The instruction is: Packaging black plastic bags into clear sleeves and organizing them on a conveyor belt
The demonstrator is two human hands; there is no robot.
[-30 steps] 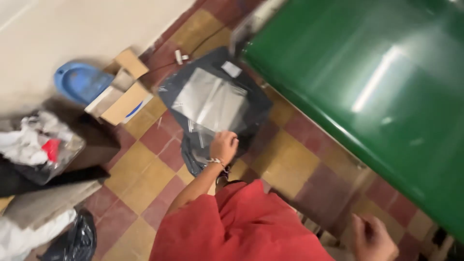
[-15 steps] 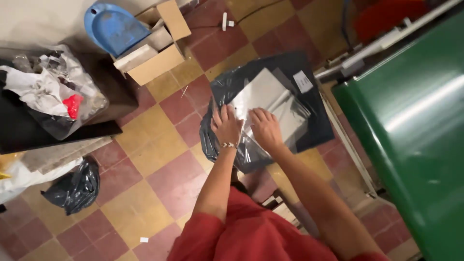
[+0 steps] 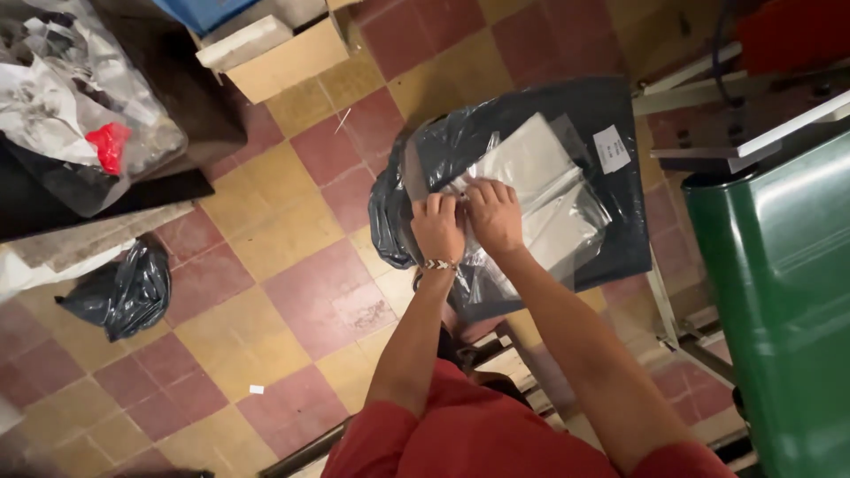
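**Both hands on clear plastic bags atop black bag**

The left hand [image 3: 437, 228] and right hand [image 3: 494, 215] sit side by side, nearly touching, fingers curled and pinching the near edge of a stack of clear plastic bags [image 3: 540, 190]. The stack lies directly under and beyond the hands, spreading toward the right. It rests on a black plastic bag [image 3: 620, 239] bearing a small white label [image 3: 611, 148]. The black bag's left edge hangs over the checkered tile floor [image 3: 266, 265]. A green machine panel [image 3: 788, 292] stands just right of the black bag. A cardboard box [image 3: 288, 57] sits on the floor at the far edge, well apart from the hands.
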